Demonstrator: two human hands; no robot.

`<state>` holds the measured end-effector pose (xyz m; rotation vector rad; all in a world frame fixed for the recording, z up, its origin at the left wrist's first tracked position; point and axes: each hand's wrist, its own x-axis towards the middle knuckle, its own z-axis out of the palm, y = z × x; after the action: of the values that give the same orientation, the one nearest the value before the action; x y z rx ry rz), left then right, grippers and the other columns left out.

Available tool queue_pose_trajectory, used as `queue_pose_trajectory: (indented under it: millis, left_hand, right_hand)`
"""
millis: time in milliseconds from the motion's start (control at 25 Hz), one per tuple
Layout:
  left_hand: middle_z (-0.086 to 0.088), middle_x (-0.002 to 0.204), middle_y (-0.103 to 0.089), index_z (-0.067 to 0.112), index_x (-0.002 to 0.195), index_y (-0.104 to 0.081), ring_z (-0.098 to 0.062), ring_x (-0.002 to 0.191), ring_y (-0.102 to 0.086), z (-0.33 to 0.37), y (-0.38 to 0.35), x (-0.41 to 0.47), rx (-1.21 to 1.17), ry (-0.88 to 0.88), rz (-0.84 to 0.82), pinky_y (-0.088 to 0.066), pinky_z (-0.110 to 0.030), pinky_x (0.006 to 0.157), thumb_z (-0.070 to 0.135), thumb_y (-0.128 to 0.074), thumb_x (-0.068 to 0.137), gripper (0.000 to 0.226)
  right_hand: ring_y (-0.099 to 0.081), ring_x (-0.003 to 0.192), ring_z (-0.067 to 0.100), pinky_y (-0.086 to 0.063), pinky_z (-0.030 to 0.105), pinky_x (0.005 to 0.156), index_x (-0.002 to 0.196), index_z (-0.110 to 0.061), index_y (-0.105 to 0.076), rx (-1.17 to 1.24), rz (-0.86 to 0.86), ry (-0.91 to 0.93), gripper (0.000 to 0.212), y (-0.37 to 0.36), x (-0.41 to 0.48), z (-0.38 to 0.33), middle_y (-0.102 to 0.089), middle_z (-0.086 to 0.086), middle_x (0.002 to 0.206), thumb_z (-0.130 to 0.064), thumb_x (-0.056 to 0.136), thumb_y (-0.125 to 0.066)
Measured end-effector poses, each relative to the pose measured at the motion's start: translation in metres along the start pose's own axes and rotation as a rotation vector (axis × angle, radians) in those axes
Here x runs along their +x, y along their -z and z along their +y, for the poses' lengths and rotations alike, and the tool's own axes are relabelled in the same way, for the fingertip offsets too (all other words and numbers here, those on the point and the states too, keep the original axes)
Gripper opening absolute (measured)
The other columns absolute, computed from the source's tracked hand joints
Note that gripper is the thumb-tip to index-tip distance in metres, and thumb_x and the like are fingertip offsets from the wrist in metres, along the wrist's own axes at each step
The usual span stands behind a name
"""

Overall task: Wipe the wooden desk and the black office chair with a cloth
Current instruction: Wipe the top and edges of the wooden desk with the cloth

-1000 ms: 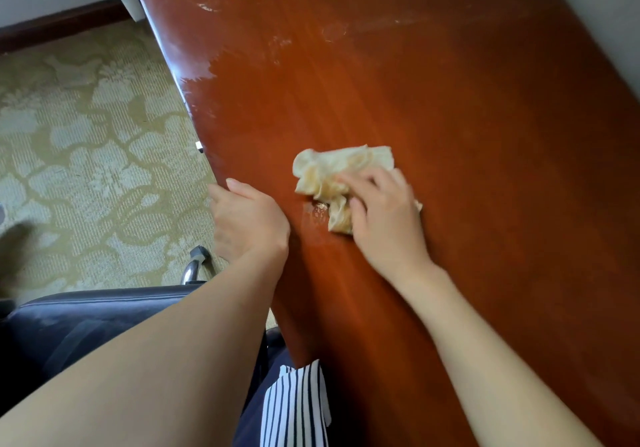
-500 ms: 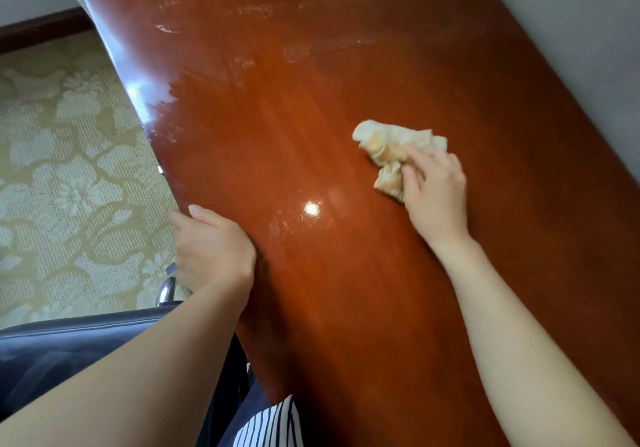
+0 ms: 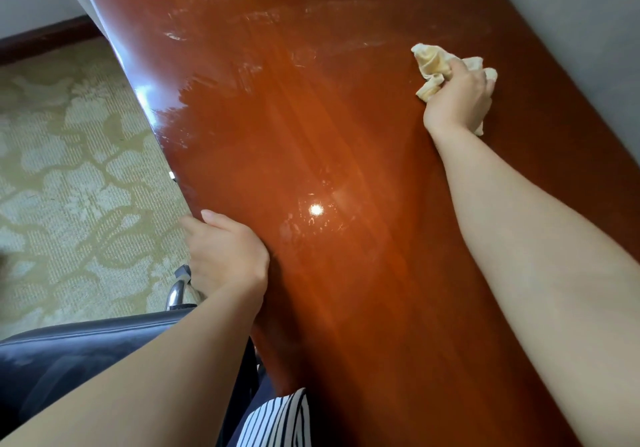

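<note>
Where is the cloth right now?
In the head view the cloth is at upper right, bunched in the right hand and pressed on the desk, close to the desk's edge beside the wall.

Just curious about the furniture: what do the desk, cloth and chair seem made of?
Desk: likely wood or veneer, glossy varnish; grain streaks and a bright glint show. Cloth: soft cream fabric, crumpled into folds. Chair: black, smooth, slightly shiny, perhaps leather or imitation.
</note>
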<state>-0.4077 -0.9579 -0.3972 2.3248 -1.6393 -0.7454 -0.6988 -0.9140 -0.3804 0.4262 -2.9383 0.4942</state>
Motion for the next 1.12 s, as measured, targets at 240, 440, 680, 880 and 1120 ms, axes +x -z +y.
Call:
queue_pose_trajectory:
  millis: [240, 440, 680, 880, 1120]
  left_hand:
    - [-0.02, 0.121, -0.056, 0.003, 0.119, -0.044, -0.042, 0.105, -0.055, 0.0, 0.003, 0.002, -0.015, -0.01, -0.019, -0.027, -0.039, 0.074, 0.031, -0.02, 0.103, 0.04]
    - [-0.017, 0.125, -0.056, 0.004, 0.122, -0.044, -0.039, 0.11, -0.054, 0.0, 0.006, 0.001, -0.031, -0.032, -0.051, -0.036, -0.042, 0.085, 0.031, -0.019, 0.103, 0.041]
    - [-0.015, 0.135, -0.049, 0.004, 0.131, -0.041, -0.034, 0.124, -0.047, -0.014, 0.005, 0.014, -0.301, -0.056, -0.222, -0.036, -0.047, 0.102, 0.033, -0.023, 0.103, 0.045]
    - [-0.011, 0.146, -0.033, 0.012, 0.14, -0.04, -0.026, 0.137, -0.026, -0.047, 0.03, -0.017, -0.353, -0.427, -0.289, -0.023, -0.041, 0.114, 0.025, -0.051, 0.092, 0.051]
    - [0.003, 0.117, -0.063, 0.015, 0.116, -0.066, -0.016, 0.116, -0.053, -0.073, 0.072, -0.081, -0.313, -1.021, -0.512, -0.034, -0.024, 0.098, 0.017, -0.06, 0.088, 0.029]
  right_hand:
    - [-0.039, 0.12, 0.03, -0.035, 0.039, 0.096, 0.128, -0.02, -0.055, -0.03, -0.182, 0.348, 0.04, 0.009, -0.059, -0.013, -0.052, 0.011, 0.125, -0.007, 0.093, -0.041]
    - [-0.05, 0.104, 0.03, -0.039, 0.039, 0.087, 0.119, -0.016, -0.063, 0.182, -0.267, 0.586, 0.035, 0.024, -0.17, -0.008, -0.06, 0.008, 0.105, -0.004, 0.09, -0.047]
    - [-0.055, 0.092, 0.021, -0.048, 0.032, 0.08, 0.113, -0.015, -0.067, 0.296, -0.368, 0.649, 0.031, 0.06, -0.272, 0.025, -0.061, 0.001, 0.093, -0.005, 0.085, -0.061]
    - [-0.056, 0.088, 0.005, -0.036, 0.004, 0.078, 0.114, -0.019, -0.067, 0.604, -0.67, 0.236, 0.026, 0.098, -0.279, 0.041, -0.065, -0.004, 0.099, -0.016, 0.089, -0.061]
    - [-0.06, 0.077, 0.003, -0.049, 0.017, 0.072, 0.097, -0.018, -0.069, 1.128, -0.651, -0.111, 0.013, 0.174, -0.271, 0.044, -0.064, -0.008, 0.08, -0.014, 0.092, -0.057]
